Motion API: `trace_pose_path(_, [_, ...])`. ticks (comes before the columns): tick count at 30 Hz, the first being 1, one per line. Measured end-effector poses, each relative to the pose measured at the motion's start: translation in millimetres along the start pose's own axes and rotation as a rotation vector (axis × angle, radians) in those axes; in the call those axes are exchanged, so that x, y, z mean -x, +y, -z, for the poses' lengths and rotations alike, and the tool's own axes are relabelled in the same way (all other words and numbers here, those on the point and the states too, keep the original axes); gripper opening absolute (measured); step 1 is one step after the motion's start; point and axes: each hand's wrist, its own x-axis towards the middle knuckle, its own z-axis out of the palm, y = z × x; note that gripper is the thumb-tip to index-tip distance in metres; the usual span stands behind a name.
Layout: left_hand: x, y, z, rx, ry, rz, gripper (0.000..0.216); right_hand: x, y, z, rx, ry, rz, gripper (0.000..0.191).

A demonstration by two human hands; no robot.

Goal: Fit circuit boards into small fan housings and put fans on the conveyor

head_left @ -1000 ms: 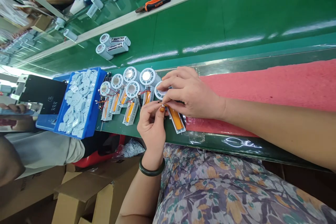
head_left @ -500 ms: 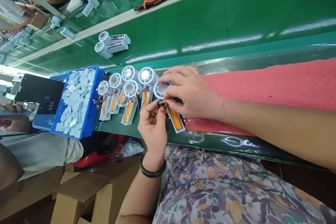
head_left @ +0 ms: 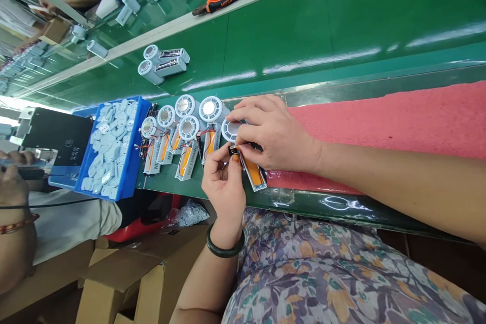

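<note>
Over the green workbench (head_left: 288, 35), our hands are together, fingertips meeting just above its surface. Our right hand (head_left: 222, 179), with a dark green bangle (head_left: 226, 245) at the wrist, pinches a small black module (head_left: 233, 151) between thumb and fingers. Our left hand (head_left: 275, 134) lies across a white fan head (head_left: 231, 130), its fingers (head_left: 246, 134) curled over the rim and its lowest finger beside the module. Just beside our hands on the bench lies an orange battery in a white holder (head_left: 253, 173).

Farther along the bench stand more white fan heads (head_left: 189, 127), with red and black wires running to orange batteries in labelled white holders (head_left: 186, 162). Past them, at the bench's end, sits a blue bin (head_left: 140, 147) heaped with small white parts (head_left: 112, 147). Across the bench are orange-handled pliers (head_left: 218, 0) and finished white fan bodies (head_left: 161, 63). A pink mat (head_left: 383, 121) runs along the bench under our left forearm. A co-worker's hand (head_left: 11, 182) shows beyond the bench's end, and cardboard boxes (head_left: 121, 283) stand below its edge.
</note>
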Motion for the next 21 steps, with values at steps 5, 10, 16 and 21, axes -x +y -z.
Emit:
trace_pose_path(5, [0.7,1.1,3.1,-0.021,-0.046,-0.107,0.023,0.0,2.2,-2.0,-0.010,0.003,0.030,0.015])
trace_pose_path(10, [-1.4,-0.6,6.0,-0.088,-0.065,-0.191,0.023,-0.8,6.1,-3.6,-0.038,0.001,0.106,0.015])
trace_pose_path(16, [-3.9,-2.7,6.8,-0.062,-0.080,-0.126,0.021,-1.7,5.3,-2.2,-0.068,-0.059,0.066,0.019])
trace_pose_path(21, [-3.4,-3.7,5.8,-0.028,-0.059,-0.083,0.022,-1.6,1.7,0.9,-0.084,-0.085,0.003,0.018])
